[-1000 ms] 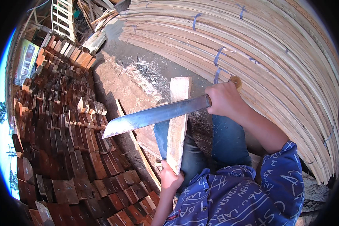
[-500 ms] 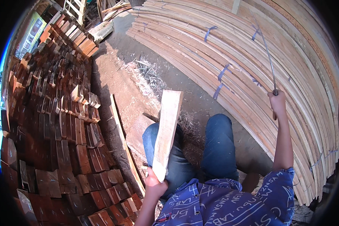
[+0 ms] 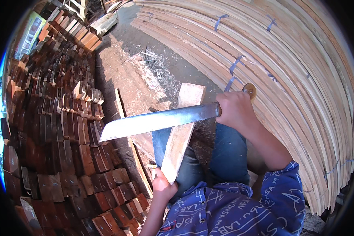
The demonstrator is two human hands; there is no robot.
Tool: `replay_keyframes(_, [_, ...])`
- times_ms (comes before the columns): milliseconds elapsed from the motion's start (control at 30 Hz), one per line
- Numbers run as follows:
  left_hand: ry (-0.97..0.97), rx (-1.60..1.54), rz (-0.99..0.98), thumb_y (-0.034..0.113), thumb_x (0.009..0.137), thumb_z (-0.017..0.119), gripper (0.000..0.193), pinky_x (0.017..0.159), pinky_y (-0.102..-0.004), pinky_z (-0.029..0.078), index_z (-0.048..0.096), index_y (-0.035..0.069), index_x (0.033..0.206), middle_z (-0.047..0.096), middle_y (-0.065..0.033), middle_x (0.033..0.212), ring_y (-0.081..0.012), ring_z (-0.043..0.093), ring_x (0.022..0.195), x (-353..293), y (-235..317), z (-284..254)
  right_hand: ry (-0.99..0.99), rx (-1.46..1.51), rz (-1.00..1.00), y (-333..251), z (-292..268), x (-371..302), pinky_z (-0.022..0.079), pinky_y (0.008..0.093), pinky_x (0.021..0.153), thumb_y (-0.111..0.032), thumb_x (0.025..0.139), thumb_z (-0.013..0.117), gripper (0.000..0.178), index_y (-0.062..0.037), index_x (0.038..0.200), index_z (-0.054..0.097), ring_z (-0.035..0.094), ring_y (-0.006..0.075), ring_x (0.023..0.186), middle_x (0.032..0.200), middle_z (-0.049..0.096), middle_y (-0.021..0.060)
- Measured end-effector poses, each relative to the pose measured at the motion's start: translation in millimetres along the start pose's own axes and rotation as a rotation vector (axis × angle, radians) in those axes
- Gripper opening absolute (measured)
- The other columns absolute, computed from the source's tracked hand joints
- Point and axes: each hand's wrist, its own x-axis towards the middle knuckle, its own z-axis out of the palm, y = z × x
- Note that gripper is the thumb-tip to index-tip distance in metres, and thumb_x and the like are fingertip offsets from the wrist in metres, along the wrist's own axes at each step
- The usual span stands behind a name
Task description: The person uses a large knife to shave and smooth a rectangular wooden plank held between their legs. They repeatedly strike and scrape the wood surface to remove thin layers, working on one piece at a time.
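Observation:
My left hand (image 3: pixel 164 186) grips the near end of a pale wooden block (image 3: pixel 174 148), which slants up and away between my knees. In my right hand (image 3: pixel 236 109) is the wooden handle of a machete (image 3: pixel 157 120), its rounded butt showing past my fist. The long, broad steel blade lies crosswise in front of the block's upper half, pointing left. Whether the blade touches the wood I cannot tell. The block's far end shows beyond the blade.
Stacked dark brown wooden blocks (image 3: pixel 51 133) fill the left side. Long pale planks (image 3: pixel 263 51), bundled with blue ties, curve across the right. A thin wooden strip (image 3: pixel 134 157) lies on the ground beside the stack. Wood shavings (image 3: pixel 155 69) are scattered ahead.
My right hand has swung the machete down and left from its raised position at the right, across the block. The block's far end has shifted slightly right and upward.

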Motion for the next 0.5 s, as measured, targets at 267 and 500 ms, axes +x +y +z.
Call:
replay_keyframes(267, [-0.03, -0.034, -0.065, 0.007, 0.076, 0.06, 0.047, 0.081, -0.0534, 0.053, 0.036, -0.002, 0.115, 0.065, -0.0338, 0.093, -0.0522, 0.063, 0.093, -3, -21, -4, 0.186, 0.021, 0.652, 123, -24, -6, 0.048, 0.0453, 0.061, -0.017, 0.074, 0.067, 0.02, 0.0011, 0.067, 0.06, 0.065, 0.0342, 0.063, 0.063, 0.061, 0.0196])
replay_keyframes(500, [-0.066, -0.024, -0.026, 0.004, 0.075, 0.058, 0.053, 0.081, -0.0535, 0.052, 0.033, -0.005, 0.121, 0.065, -0.0332, 0.093, -0.0523, 0.063, 0.094, 2, -17, -6, 0.228, 0.697, 1.046, 143, 14, -126, 0.037, 0.0322, 0.038, -0.009, 0.083, 0.065, 0.024, -0.0057, 0.065, 0.05, 0.048, 0.0139, 0.039, 0.05, 0.047, 0.0025])
